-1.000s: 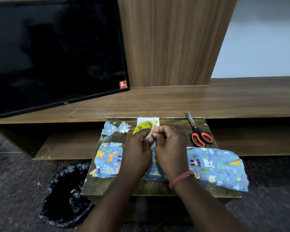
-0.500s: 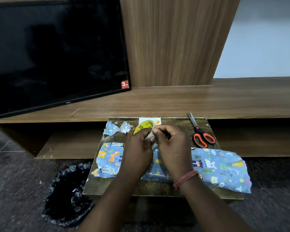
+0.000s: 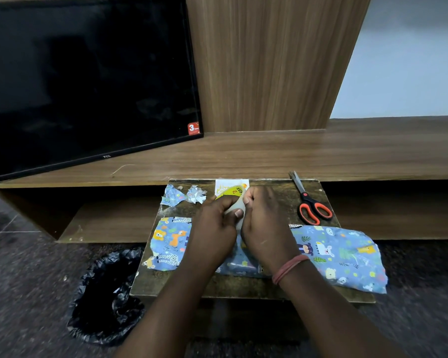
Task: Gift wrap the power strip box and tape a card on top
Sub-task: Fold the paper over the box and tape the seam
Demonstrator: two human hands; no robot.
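Both hands had barely shifted: the left hand [image 3: 215, 226] gripped the tape roll [image 3: 229, 193] above the wrapped box [image 3: 239, 264], the right hand [image 3: 264, 220] pinching at its tape end. Wrapping paper [image 3: 339, 254], thin and slippery, probably wanted holding at the folds. Left of the box, a black-lined bin [image 3: 106, 293] held unclear contents. Beyond lay the card [image 3: 221, 186].

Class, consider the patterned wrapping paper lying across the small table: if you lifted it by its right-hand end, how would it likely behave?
The wrapping paper looks thin and creased, so it would probably flop and bend rather than stay flat. Its right end overhangs the small table with a slight droop, suggesting that it is light. It would likely tear or crumple easily, like the scraps nearby.
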